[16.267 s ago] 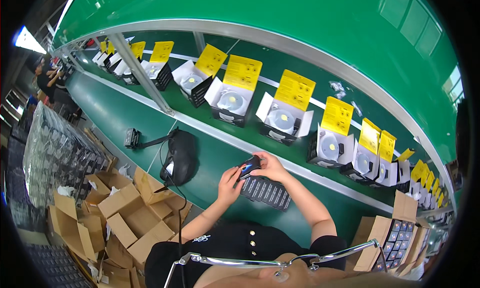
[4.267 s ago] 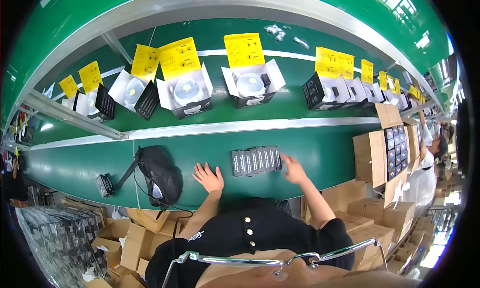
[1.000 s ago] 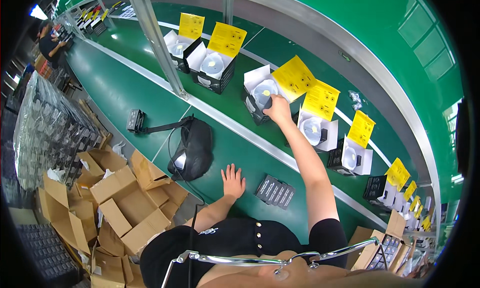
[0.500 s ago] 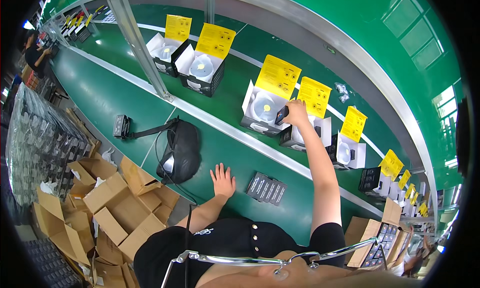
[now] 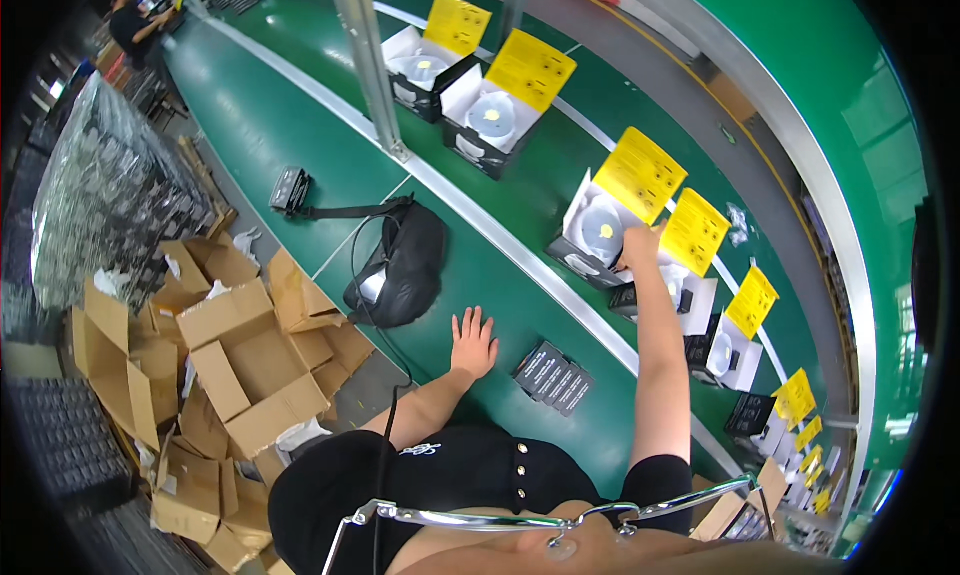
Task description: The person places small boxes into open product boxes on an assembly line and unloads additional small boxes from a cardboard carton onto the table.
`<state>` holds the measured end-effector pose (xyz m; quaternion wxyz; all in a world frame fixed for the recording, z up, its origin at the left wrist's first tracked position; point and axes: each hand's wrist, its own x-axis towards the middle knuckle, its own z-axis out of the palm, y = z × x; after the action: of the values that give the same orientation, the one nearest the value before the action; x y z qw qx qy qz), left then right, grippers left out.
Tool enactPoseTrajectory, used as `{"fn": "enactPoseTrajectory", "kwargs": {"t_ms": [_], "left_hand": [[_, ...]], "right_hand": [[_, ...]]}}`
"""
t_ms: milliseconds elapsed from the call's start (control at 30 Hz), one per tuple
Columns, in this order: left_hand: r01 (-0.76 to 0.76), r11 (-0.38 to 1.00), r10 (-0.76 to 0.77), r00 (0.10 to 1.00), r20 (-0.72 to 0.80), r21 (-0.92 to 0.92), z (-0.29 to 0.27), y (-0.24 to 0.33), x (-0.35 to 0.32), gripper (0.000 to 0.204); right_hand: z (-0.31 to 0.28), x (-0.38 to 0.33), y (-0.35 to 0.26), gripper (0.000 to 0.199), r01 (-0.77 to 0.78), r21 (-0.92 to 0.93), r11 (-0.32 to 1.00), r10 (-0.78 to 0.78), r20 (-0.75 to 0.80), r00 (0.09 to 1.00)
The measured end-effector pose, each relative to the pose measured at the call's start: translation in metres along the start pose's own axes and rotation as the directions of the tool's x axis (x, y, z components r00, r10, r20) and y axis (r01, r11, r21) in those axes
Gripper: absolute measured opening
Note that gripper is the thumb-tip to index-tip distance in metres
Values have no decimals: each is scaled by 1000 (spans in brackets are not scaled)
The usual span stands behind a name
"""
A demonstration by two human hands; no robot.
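My right hand (image 5: 641,247) reaches across the rail to the right side of an open box (image 5: 585,260) with a yellow lid flap (image 5: 641,175). Its fingers are closed and bent down at the box's inner edge, and what they hold is hidden. In that box sits a round, pale, clear-topped item (image 5: 601,229) with a yellow spot. Flat on the green bench lies my left hand (image 5: 474,345), fingers spread, holding nothing. To its right is a small stack of flat black boxes (image 5: 553,377). A second open box (image 5: 668,293) stands beside my right forearm.
A black bag (image 5: 408,265) with a strap and cable lies left of my left hand, near a small black box (image 5: 290,190). More open boxes (image 5: 490,125) stand along the belt behind a metal rail (image 5: 500,237). Empty cartons (image 5: 250,360) crowd the floor at left.
The view has shifted, so the bench things sit further right. The dark item seen in my right hand is now out of sight, and the fingers are lower at the box's edge.
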<state>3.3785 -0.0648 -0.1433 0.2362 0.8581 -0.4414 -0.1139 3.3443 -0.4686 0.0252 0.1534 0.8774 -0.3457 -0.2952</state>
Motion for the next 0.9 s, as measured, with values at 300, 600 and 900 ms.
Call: {"fn": "enactPoseTrajectory", "kwargs": {"t_ms": [300,600,900], "left_hand": [[16,999,-16,1000,7,-52,-19,-11,4,52],[1,999,1,999,42,-40,-37,-20,8,53],[0,1000,0,999,36,7,-43,-36,20,53]], "right_hand": [[36,-37,-25,33,-90,251,964,215,-533,818],[128,-287,-137,25,117,823,556,425,-403,811],[187,-365,-187,50,-260,936,237,698,23,716]]}}
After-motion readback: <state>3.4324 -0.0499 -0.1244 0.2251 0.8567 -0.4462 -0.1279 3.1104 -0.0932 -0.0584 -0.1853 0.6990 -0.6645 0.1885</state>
